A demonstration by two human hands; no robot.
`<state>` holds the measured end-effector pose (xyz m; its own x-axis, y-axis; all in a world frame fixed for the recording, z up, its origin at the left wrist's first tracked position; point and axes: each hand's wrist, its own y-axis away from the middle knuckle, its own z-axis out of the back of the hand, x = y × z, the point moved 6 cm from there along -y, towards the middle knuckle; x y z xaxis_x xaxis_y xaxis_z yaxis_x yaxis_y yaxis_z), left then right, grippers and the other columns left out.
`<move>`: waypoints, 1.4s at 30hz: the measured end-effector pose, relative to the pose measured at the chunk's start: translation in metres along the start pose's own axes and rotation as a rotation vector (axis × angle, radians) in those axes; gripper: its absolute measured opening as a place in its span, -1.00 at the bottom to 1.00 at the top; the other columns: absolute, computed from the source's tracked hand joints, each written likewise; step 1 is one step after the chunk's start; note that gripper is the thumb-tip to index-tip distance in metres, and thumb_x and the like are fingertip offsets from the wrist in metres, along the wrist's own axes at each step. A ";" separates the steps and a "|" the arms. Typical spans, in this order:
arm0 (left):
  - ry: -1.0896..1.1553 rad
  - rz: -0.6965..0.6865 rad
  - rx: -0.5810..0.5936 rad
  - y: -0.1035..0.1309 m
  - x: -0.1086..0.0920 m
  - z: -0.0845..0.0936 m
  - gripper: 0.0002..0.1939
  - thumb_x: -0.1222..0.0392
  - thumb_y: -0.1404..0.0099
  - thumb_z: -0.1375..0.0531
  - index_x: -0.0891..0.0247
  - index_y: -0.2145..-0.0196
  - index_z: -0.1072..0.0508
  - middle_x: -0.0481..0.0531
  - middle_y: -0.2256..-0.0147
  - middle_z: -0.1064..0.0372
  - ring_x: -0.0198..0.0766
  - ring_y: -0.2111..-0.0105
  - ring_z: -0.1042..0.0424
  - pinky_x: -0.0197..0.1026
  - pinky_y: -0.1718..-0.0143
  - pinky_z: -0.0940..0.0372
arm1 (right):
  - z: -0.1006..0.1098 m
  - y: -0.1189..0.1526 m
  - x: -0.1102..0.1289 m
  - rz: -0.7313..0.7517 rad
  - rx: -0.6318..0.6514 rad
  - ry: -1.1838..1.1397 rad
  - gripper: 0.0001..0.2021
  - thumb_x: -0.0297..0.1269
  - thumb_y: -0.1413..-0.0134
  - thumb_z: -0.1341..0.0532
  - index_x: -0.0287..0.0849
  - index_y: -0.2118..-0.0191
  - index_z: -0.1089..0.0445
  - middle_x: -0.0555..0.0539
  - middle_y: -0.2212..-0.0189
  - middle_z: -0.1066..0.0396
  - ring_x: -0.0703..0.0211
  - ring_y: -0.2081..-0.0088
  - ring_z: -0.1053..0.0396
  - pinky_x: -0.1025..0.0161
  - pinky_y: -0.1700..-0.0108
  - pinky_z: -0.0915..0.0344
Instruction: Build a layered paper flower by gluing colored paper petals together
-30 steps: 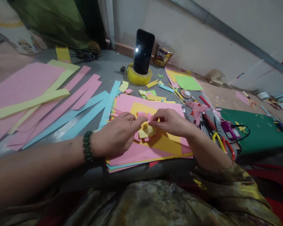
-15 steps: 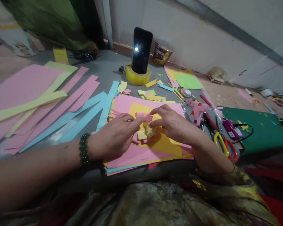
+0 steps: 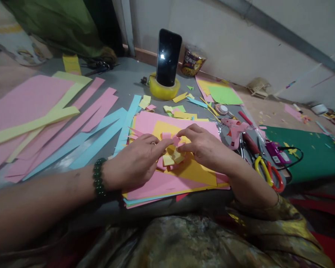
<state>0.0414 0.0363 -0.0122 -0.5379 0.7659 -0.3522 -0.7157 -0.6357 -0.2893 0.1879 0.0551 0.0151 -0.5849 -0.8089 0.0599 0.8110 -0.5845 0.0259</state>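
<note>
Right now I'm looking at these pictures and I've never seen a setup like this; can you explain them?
There's no machine: these are a person's bare hands. Every picture comes from one camera worn on the head, looking forward and down. The left hand and right hand have their fingers at a small piece of pink and yellow paper loops, over an orange sheet on a paper stack. I can't tell how firmly it's held. Paper strips lie left, a pink glue gun right. Beyond, a phone stands in a tape roll.
</note>
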 end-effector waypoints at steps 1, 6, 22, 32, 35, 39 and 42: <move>0.001 -0.004 -0.001 0.000 0.000 0.000 -0.48 0.47 -0.24 -0.02 0.27 -0.14 -0.30 0.06 0.30 -0.45 -0.11 0.27 -0.39 -0.11 0.18 -0.33 | 0.000 0.000 0.000 0.002 -0.004 0.002 -0.66 -0.64 -0.11 -0.19 -0.20 0.18 -0.66 -0.32 -0.02 -0.49 -0.11 -0.02 -0.29 -0.04 0.00 -0.37; 0.007 -0.021 -0.012 -0.001 -0.002 0.002 -0.51 0.48 -0.24 0.00 0.28 -0.11 -0.32 0.07 0.32 -0.44 -0.11 0.29 -0.39 -0.12 0.20 -0.32 | 0.004 0.002 0.003 0.033 -0.060 0.017 -0.62 -0.68 -0.10 -0.13 -0.20 0.18 -0.65 -0.30 0.03 -0.49 -0.08 0.03 -0.28 0.01 0.05 -0.34; -0.005 -0.001 0.015 -0.001 0.001 -0.001 -0.56 0.48 -0.23 -0.02 0.30 -0.05 -0.32 0.10 0.32 -0.44 -0.09 0.27 -0.41 -0.10 0.20 -0.35 | 0.000 -0.001 0.004 0.055 -0.029 -0.008 -0.67 -0.63 -0.15 -0.14 -0.20 0.22 -0.64 -0.26 0.14 -0.50 -0.01 0.10 -0.25 0.10 0.13 -0.28; -0.005 0.014 0.024 0.000 0.003 -0.002 -0.51 0.50 -0.19 -0.05 0.25 -0.07 -0.30 0.07 0.31 -0.43 -0.11 0.26 -0.42 -0.14 0.21 -0.34 | -0.004 -0.004 0.005 0.035 0.026 -0.018 -0.79 -0.52 -0.20 -0.23 -0.20 0.25 -0.64 -0.27 0.18 -0.48 -0.01 0.13 -0.25 0.12 0.17 -0.24; -0.005 0.006 0.021 -0.001 0.001 -0.001 -0.53 0.49 -0.21 -0.04 0.28 -0.07 -0.30 0.07 0.31 -0.44 -0.10 0.27 -0.41 -0.13 0.20 -0.34 | -0.002 -0.004 0.005 0.047 -0.005 -0.019 -0.76 -0.57 -0.18 -0.22 -0.19 0.25 -0.64 -0.26 0.18 -0.48 -0.01 0.13 -0.25 0.12 0.15 -0.23; -0.017 -0.010 0.028 -0.002 0.000 -0.001 -0.58 0.50 -0.22 -0.03 0.29 -0.03 -0.32 0.08 0.32 -0.44 -0.11 0.28 -0.41 -0.12 0.20 -0.34 | -0.004 -0.002 0.003 0.047 0.015 -0.006 -0.75 -0.57 -0.17 -0.21 -0.19 0.26 -0.64 -0.25 0.20 -0.48 -0.01 0.14 -0.24 0.13 0.16 -0.23; -0.022 0.007 0.034 -0.002 0.000 -0.001 -0.54 0.51 -0.21 -0.03 0.30 -0.05 -0.32 0.10 0.30 -0.44 -0.10 0.26 -0.42 -0.12 0.19 -0.34 | 0.000 0.001 0.001 0.057 0.003 0.000 -0.65 -0.63 -0.15 -0.15 -0.17 0.19 -0.64 -0.23 0.18 -0.47 0.00 0.13 -0.24 0.14 0.15 -0.24</move>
<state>0.0434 0.0375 -0.0128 -0.5525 0.7635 -0.3343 -0.7262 -0.6378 -0.2565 0.1877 0.0535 0.0152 -0.5378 -0.8408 0.0613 0.8430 -0.5373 0.0258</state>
